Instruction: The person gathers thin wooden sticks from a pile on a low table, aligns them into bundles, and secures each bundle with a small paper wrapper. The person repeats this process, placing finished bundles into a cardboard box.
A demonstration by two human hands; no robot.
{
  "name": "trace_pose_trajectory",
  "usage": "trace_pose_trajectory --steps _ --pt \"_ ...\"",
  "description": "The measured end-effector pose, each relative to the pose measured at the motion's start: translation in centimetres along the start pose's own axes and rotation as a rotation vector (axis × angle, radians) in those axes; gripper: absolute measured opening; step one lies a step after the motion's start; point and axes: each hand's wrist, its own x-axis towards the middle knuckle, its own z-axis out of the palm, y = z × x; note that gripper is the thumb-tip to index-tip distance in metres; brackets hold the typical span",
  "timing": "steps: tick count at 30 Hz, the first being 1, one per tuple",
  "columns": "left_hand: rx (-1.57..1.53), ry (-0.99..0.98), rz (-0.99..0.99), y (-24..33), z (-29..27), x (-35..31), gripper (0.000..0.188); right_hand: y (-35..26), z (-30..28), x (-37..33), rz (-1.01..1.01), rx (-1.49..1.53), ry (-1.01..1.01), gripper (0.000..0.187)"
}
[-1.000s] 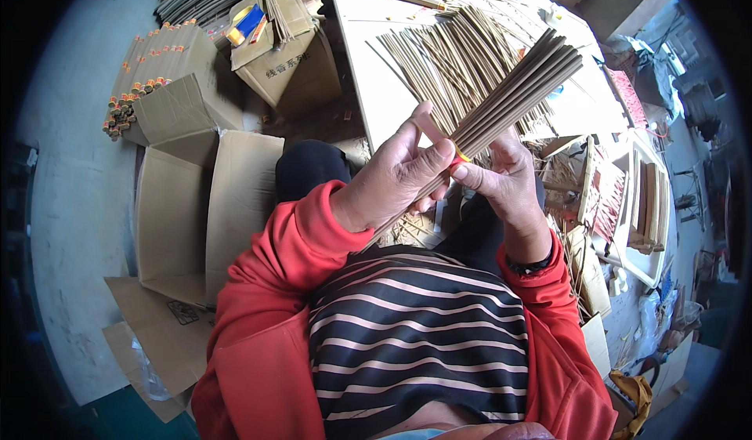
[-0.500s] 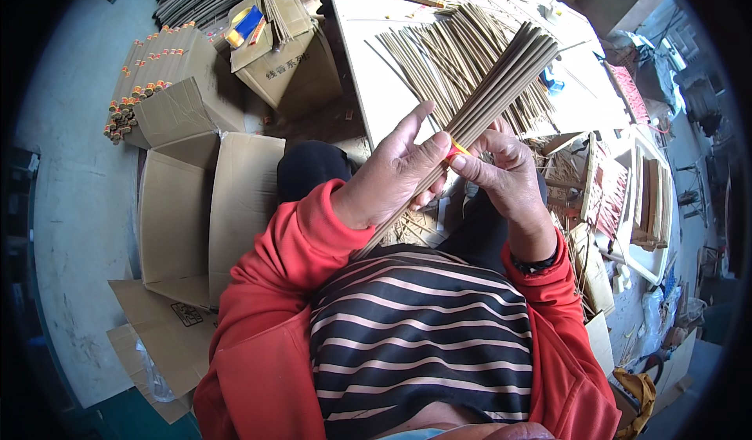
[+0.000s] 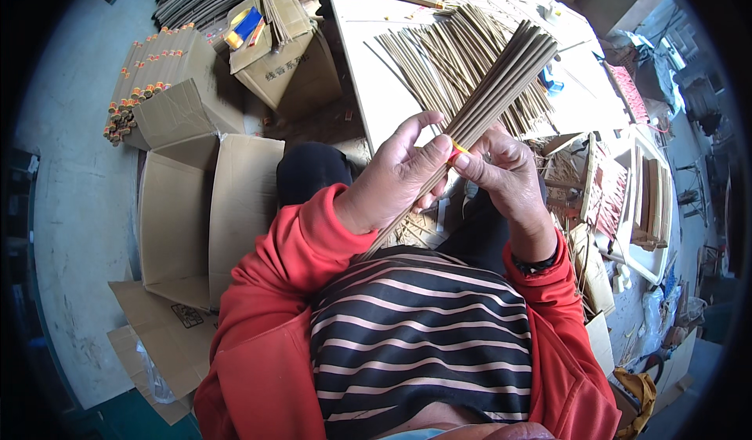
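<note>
A bundle of thin brown incense sticks (image 3: 501,87) slants across in front of my chest, its far end fanned over the table. My left hand (image 3: 403,170) is closed round the lower part, its thumb along the sticks and index finger raised. A red and yellow paper band (image 3: 457,152) circles the bundle at its middle. My right hand (image 3: 505,177) pinches this band, thumb on the front and fingers behind the sticks. Some fingertips of both hands are hidden behind the bundle.
Loose incense sticks (image 3: 423,64) lie spread on the white table (image 3: 356,56) ahead. On the left stand an open cardboard box (image 3: 176,213) and stacked banded bundles (image 3: 153,72). To the right are a wooden rack (image 3: 568,170) and a white tray (image 3: 627,244) holding sticks.
Both hands stay on the bundle with only slight shifts. The left index finger has bent a little, and the right thumb has moved slightly on the band.
</note>
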Motion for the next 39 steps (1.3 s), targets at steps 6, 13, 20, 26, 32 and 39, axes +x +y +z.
trace_pose_trajectory --steps 6,13,20,26,32,39 --pt "0.288 0.147 0.196 -1.1 -0.5 1.0 0.060 1.5 1.2 1.3 -0.144 -0.368 0.419 0.025" --pt "0.626 0.257 0.413 -2.3 -0.6 1.7 0.066 0.2 1.8 0.3 0.036 -0.403 0.244 0.018" --pt "0.534 0.160 0.420 -2.1 -0.3 1.8 0.072 2.0 2.6 -0.4 0.026 0.317 0.147 0.021" --pt "0.226 -0.053 0.279 -1.1 -0.4 1.1 0.082 1.6 2.4 -0.7 -0.037 0.539 0.032 0.024" --pt "0.010 -0.172 0.079 -0.6 -0.2 0.6 0.086 1.6 1.2 -1.3 -0.037 0.578 -0.073 0.031" --pt "-0.017 -0.233 -0.081 -0.2 -0.2 0.3 0.045 2.5 0.3 -0.5 -0.249 0.335 -0.026 0.044"
